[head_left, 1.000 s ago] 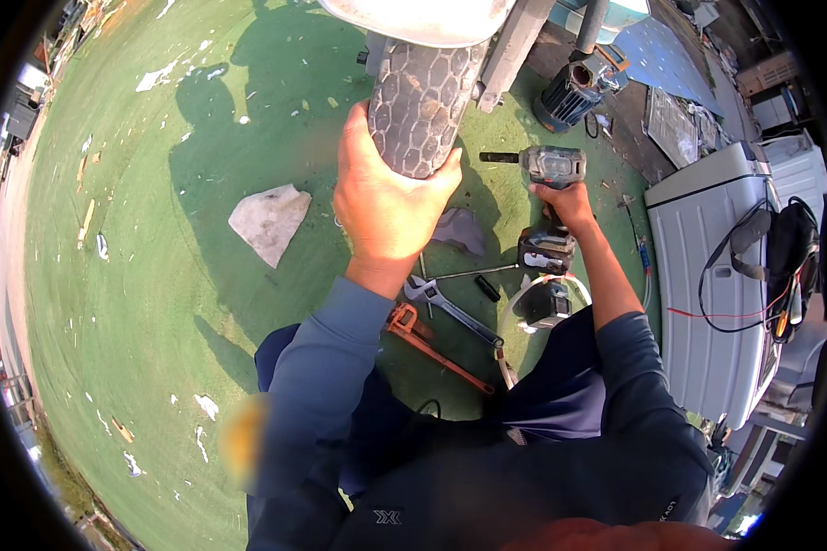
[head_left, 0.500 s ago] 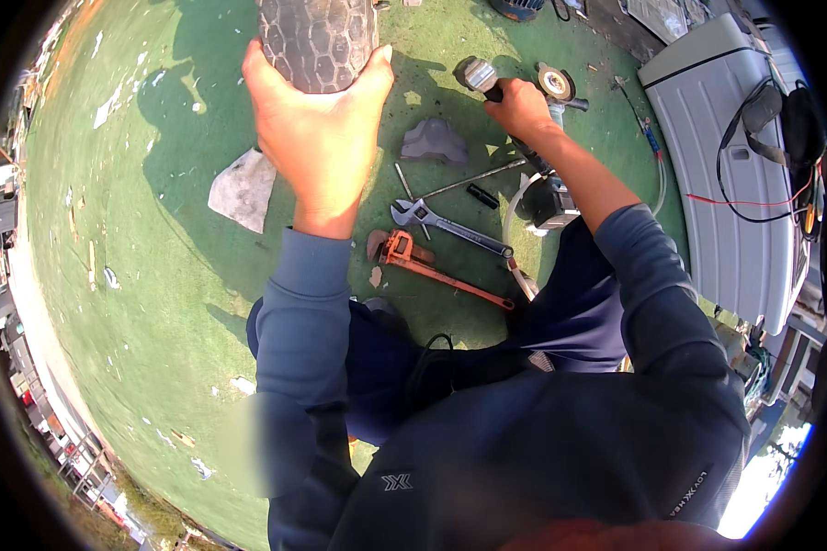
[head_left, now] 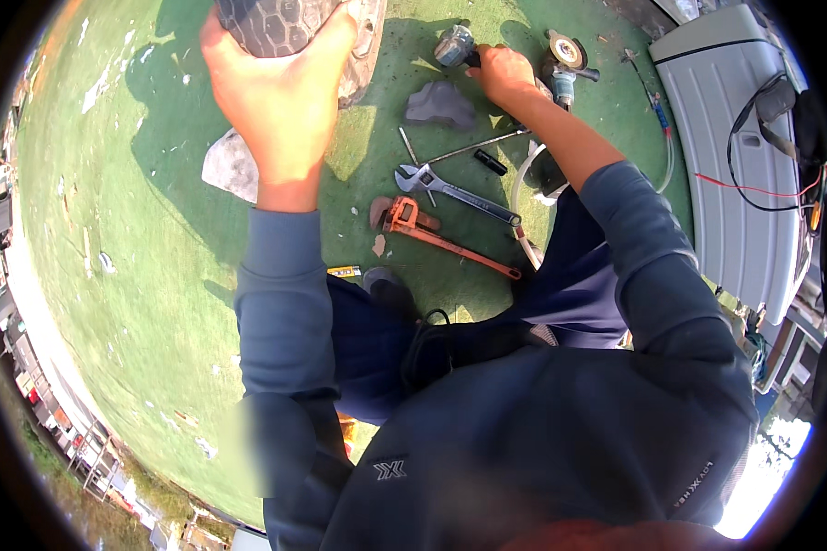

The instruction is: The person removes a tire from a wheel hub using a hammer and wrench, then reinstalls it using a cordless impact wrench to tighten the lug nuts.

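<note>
My left hand (head_left: 280,106) is closed on a worn tire (head_left: 280,23) with a hexagonal tread at the upper left. Thumb and fingers spread across its tread, and the far side is cut off by the frame. My right hand (head_left: 505,75) wraps the dark grip of a power tool (head_left: 454,46) with a rounded metal head. Its lower body is partly hidden by my forearm. Just right of that hand lies an angle grinder (head_left: 566,64) with a round disc. A dark grey curved piece (head_left: 440,105) rests on the green floor between my hands.
An adjustable wrench (head_left: 459,195), an orange pipe wrench (head_left: 446,237), thin metal rods and a small black cylinder (head_left: 490,163) lie before my legs. A pale cloth (head_left: 231,166) lies beside my left wrist. A large grey case (head_left: 726,156) with cables on it stands at right.
My left hand and the tire have shifted left and up, and the tire looks more tilted. My right hand and the power tool have moved slightly up and left.
</note>
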Tool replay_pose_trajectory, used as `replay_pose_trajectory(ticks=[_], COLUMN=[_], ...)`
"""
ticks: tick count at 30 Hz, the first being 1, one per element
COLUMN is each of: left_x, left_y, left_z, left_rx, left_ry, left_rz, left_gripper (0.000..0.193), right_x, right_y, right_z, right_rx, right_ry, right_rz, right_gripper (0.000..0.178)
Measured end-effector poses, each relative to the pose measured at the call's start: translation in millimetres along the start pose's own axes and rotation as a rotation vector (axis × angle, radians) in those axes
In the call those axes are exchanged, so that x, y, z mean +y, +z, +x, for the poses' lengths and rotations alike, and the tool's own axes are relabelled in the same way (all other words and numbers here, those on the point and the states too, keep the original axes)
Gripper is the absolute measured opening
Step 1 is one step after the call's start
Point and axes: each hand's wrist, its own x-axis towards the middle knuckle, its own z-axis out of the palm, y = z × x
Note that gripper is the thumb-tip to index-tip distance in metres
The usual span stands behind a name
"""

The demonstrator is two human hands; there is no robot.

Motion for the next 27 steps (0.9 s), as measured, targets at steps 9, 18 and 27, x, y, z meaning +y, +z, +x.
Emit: replay_pose_trajectory(ticks=[9,18,27], left_x=[-25.0,-18.9,-8.7], left_y=[-0.3,5.0,26.3], left_z=[-7.6,-21.5,-38.2], left_rx=[0.075,0.074,-0.040], left_ry=[0.091,0.163,0.096], left_rz=[0.173,0.201,0.248], left_gripper=[0.096,0.100,0.113], right_x=[-44.2,-72.9,-59.2], right_y=[79.4,96.2,116.0], right_z=[-159.7,-246.8,-248.8], right_rx=[-0.340,-0.522,-0.691], right_ry=[-0.278,-0.357,-0.289], right_rz=[0.061,0.145,0.162], right_gripper=[0.044,0.053,0.055])
